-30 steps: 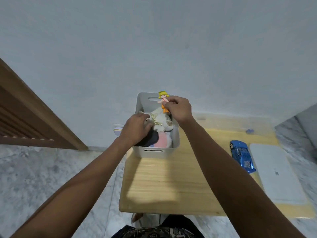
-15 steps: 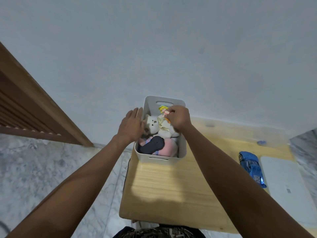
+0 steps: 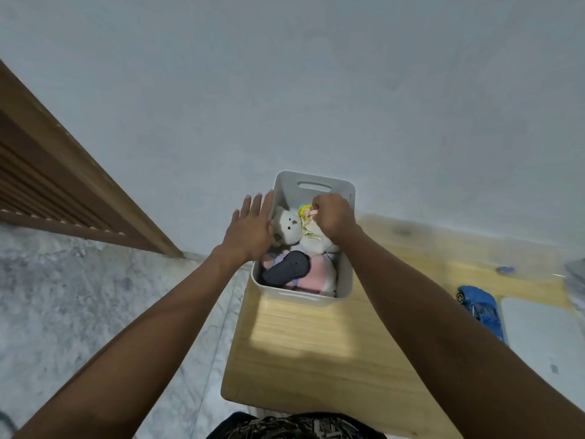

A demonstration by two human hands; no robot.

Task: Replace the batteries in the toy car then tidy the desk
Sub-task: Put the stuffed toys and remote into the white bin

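Right hand (image 3: pixel 332 218) pinching a small yellow-haired doll (image 3: pixel 305 211), likely light, rigid plastic best gripped at the torso, inside the white bin (image 3: pixel 345 270); left hand (image 3: pixel 253 228) spread flat against its rim.

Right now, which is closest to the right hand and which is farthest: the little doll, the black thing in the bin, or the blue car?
1. Little doll: held in the right hand, over the bin.
2. Black thing: in the bin's near end.
3. Blue car: on the desk, far right.
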